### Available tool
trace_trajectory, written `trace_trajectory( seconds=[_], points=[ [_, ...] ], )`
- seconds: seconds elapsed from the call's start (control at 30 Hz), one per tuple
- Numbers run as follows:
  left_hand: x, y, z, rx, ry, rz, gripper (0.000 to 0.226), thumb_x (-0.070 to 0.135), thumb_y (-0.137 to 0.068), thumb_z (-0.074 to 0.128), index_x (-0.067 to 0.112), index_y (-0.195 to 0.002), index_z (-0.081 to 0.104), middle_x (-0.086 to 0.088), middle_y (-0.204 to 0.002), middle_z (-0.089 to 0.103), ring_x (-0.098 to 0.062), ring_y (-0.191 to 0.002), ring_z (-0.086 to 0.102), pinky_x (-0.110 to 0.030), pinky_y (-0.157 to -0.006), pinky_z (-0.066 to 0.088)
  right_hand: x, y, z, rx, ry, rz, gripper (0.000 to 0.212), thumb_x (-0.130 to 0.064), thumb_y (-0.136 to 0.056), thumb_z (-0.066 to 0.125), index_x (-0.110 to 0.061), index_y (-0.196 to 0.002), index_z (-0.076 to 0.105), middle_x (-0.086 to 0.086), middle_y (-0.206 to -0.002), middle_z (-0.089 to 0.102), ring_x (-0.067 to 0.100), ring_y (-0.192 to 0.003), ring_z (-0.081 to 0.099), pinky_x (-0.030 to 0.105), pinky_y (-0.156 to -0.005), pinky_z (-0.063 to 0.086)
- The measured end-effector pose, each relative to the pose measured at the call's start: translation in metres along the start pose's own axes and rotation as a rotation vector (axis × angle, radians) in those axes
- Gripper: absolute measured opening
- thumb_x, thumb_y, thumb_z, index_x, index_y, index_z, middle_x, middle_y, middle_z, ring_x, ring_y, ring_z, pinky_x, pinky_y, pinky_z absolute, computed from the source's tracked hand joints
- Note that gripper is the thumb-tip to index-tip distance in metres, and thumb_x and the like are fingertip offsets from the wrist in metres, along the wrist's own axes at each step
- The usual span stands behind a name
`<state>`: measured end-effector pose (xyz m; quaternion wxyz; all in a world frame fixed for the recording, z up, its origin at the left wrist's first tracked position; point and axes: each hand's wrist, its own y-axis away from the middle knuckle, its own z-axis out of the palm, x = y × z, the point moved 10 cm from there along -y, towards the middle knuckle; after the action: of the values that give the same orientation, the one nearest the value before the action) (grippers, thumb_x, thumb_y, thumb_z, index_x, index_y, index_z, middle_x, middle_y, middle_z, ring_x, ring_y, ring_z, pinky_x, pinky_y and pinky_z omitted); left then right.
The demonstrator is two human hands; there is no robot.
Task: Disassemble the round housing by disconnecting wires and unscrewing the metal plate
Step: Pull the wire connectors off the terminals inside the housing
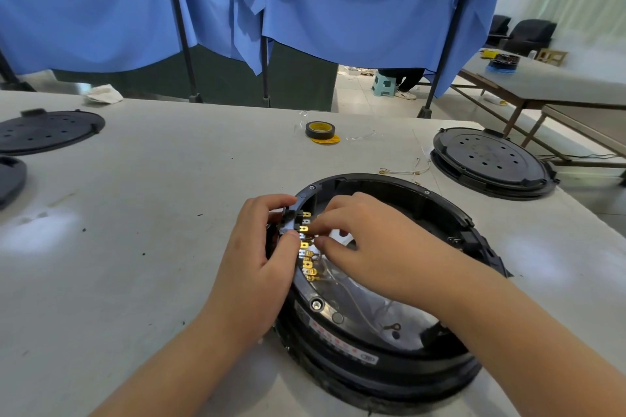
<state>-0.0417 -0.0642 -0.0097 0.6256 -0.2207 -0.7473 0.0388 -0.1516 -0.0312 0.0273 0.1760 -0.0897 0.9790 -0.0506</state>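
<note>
Bracing the round housing [379, 359] rim, our left hand [261, 247] grips beside the brass terminals [306, 247]; their row runs near-to-far, and our right hand [369, 240] pinches 1 connector from inside.

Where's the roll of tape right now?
In the head view the roll of tape lies flat on the white table, at the far side near the middle, beyond the round housing and left of the black perforated disc.
</note>
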Motion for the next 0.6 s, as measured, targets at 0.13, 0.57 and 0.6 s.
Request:
trace_trajectory(
  seconds=[0.13,0.57,0.6],
  points=[
    [0.0011,-0.0003,-0.0005,0.003,-0.004,0.006,0.032,0.027,-0.082,0.048,0.039,-0.111,0.055,0.023,-0.107,0.059,0.0,-0.104,0.06,-0.031,-0.088,0.052,0.0057,0.0008,-0.0074,0.05,-0.045,0.03,0.023,-0.028,-0.094,0.052,-0.032,-0.111,0.066,-0.022,-0.093,0.058,-0.002,-0.089,0.045,0.021,-0.081,0.042],
    [0.0013,-0.0003,-0.0004,0.003,-0.014,0.004,0.032,0.028,-0.082,0.048,0.042,-0.11,0.054,0.026,-0.105,0.058,-0.002,-0.105,0.06,-0.035,-0.09,0.053,-0.0022,0.0022,-0.0047,0.016,-0.078,-0.025,0.01,-0.03,-0.092,0.055,-0.03,-0.094,0.064,-0.015,-0.095,0.058,0.001,-0.094,0.047,0.026,-0.083,0.043],
    [0.0008,-0.0004,-0.0004,0.002,-0.016,0.003,0.032,0.029,-0.082,0.048,0.043,-0.11,0.054,0.026,-0.106,0.058,-0.002,-0.105,0.06,-0.035,-0.09,0.053,-0.0023,0.002,-0.004,0.009,-0.078,-0.022,0.011,-0.03,-0.092,0.055,-0.031,-0.095,0.066,-0.015,-0.096,0.058,0.001,-0.094,0.046,0.026,-0.083,0.043]
  ],
)
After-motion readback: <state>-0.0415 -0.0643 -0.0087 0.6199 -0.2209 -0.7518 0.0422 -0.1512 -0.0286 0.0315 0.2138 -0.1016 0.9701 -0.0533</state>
